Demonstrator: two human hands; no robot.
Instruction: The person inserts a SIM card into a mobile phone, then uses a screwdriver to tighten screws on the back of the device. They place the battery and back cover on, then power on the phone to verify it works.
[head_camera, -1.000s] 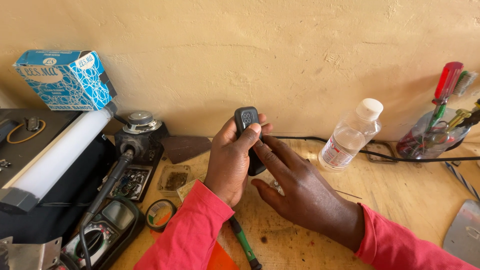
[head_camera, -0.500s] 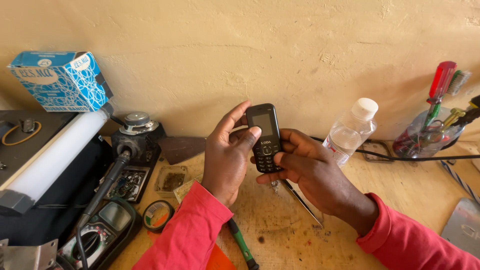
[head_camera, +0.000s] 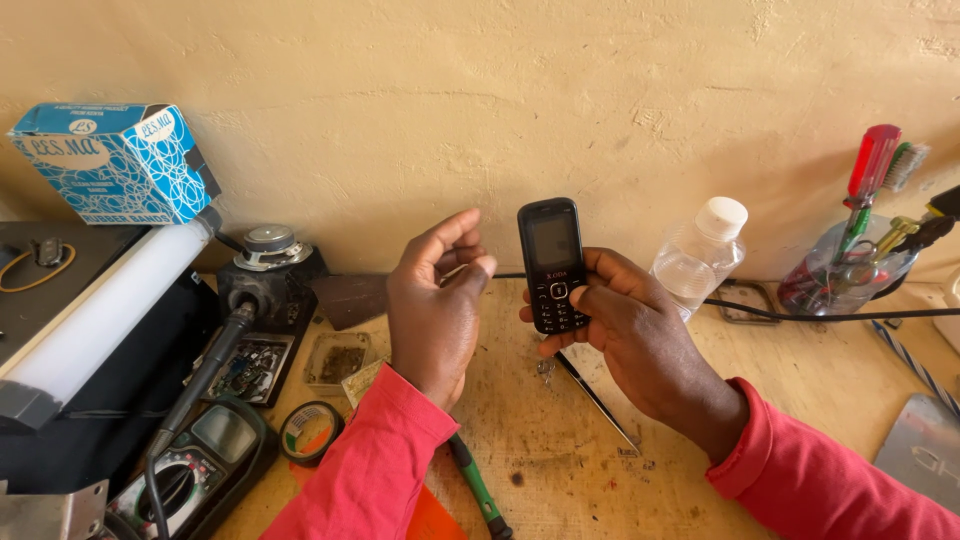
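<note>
Released by left hand (head_camera: 435, 310), phone (head_camera: 552, 264) stays gripped in right hand (head_camera: 630, 335) over wooden bench (head_camera: 800, 400).

Phone (head_camera: 553, 265): black, dark screen. Sleeves (head_camera: 372, 470): red. Box (head_camera: 115, 162): blue, white scribble pattern. Tube light (head_camera: 105, 305): white. Bottle (head_camera: 700, 258): clear, white cap. Screwdriver (head_camera: 866, 180): red handle, green shaft. Multimeter (head_camera: 195, 470): black and green. Desk (head_camera: 570, 460): pale wood, stained. Wall (head_camera: 500, 90): cream.
</note>
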